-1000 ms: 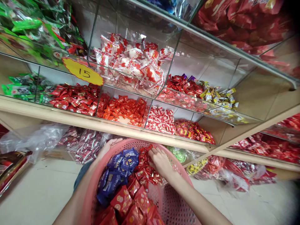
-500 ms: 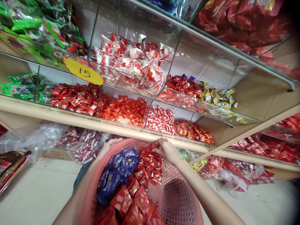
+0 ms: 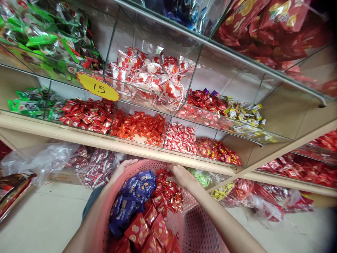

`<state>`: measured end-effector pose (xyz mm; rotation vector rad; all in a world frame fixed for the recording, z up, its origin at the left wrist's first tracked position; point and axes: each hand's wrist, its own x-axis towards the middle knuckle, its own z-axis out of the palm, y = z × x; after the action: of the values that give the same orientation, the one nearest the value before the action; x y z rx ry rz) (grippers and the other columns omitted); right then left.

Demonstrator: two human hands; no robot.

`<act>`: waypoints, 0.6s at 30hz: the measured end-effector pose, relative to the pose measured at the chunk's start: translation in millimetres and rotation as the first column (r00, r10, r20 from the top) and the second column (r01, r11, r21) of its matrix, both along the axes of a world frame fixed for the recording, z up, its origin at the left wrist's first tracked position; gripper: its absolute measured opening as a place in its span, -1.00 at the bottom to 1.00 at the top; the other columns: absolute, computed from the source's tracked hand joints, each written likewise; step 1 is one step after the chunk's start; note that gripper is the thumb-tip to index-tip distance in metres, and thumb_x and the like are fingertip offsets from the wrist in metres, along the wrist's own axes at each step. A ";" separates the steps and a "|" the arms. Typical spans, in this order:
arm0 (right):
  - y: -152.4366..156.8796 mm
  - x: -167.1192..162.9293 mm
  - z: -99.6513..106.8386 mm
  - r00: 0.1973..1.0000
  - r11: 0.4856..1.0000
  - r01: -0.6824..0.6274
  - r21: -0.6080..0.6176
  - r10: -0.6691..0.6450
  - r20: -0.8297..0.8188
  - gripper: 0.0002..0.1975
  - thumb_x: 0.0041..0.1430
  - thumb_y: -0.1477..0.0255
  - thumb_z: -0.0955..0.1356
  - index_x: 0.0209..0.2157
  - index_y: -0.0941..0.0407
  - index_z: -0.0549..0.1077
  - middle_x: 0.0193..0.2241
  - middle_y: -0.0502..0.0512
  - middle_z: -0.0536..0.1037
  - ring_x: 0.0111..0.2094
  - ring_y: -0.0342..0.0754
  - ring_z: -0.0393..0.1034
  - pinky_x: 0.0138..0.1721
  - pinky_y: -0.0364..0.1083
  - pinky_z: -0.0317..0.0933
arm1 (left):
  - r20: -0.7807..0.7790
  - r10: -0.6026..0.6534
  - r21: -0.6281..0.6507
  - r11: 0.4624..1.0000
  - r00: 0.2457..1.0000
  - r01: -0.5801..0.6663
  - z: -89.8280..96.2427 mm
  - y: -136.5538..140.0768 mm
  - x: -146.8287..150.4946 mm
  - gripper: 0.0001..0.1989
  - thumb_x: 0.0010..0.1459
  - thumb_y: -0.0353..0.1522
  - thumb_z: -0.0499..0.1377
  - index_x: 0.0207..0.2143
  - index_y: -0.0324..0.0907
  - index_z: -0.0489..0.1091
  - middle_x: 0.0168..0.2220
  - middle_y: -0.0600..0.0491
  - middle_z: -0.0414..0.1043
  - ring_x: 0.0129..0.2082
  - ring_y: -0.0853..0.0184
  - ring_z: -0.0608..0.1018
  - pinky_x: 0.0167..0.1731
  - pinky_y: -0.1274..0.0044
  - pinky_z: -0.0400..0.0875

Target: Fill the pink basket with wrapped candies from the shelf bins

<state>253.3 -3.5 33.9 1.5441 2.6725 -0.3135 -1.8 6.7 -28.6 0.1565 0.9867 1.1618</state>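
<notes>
A pink perforated plastic basket [image 3: 198, 200] stands below the shelf edge, holding blue packets [image 3: 135, 191], small red wrapped candies [image 3: 168, 193] and larger red packets [image 3: 138, 228]. Along its far left rim, my left hand [image 3: 124, 169] holds the basket from outside, fingers extended together and thumb not visible. My right hand [image 3: 180, 175] reaches over the far rim, its curled fingers closed at the small red candies. Its fingertips are partly hidden, so how many candies it grips is unclear.
Glass-fronted shelves [image 3: 147, 151] cross ahead, filled with sorted sweets. A yellow price tag [image 3: 98, 87] reads 15. Underneath are bagged sweets [image 3: 98, 168] at left and more bags [image 3: 250, 193] at right. Pale floor tiles [image 3: 60, 203] show on both sides.
The view has shifted slightly, so the shelves sit lower in the picture. My right hand has moved a little down and left among the small red candies. My left hand stays at the rim.
</notes>
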 end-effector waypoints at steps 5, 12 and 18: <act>-9.5 -2.1 6.4 0.998 0.999 0.029 0.028 -0.031 0.061 -0.72 0.01 0.38 0.36 -0.20 0.17 0.36 -0.21 0.18 0.42 -0.16 0.00 0.29 -0.14 -0.07 0.14 | -0.016 -0.017 0.007 1.000 1.000 0.017 0.1 -2.9 -0.7 -0.74 0.11 -0.46 -0.02 -0.18 -0.35 0.36 -0.43 -0.05 0.52 -0.39 0.29 0.55 -0.14 0.48 0.36; -40.5 -5.8 106.6 0.968 0.984 -0.086 0.155 0.119 -0.221 -0.76 0.10 0.30 0.29 -0.22 0.12 0.37 -0.27 0.11 0.43 -0.26 -0.10 0.31 -0.24 -0.13 0.17 | 0.006 -0.042 0.019 0.999 0.999 0.042 -12.8 5.7 -10.1 -0.70 0.09 -0.51 -0.05 -0.15 -0.36 0.35 -0.44 -0.04 0.53 -0.36 0.28 0.56 -0.04 0.45 0.30; -16.5 10.3 250.2 0.926 0.907 0.119 0.404 0.046 -0.376 -0.73 0.16 0.27 0.21 -0.29 0.17 0.40 -0.39 0.06 0.47 -0.41 -0.18 0.30 -0.36 -0.18 0.15 | -0.006 -0.048 -0.022 0.999 0.999 0.048 -25.6 11.8 -10.1 -0.76 0.12 -0.39 -0.08 -0.35 -0.15 0.39 -0.41 0.09 0.54 -0.18 0.34 0.51 -0.10 0.53 0.34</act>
<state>263.6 -20.0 284.1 1.8065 3.1808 -0.0294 -12.0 18.4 -54.2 0.1653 0.9962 1.1070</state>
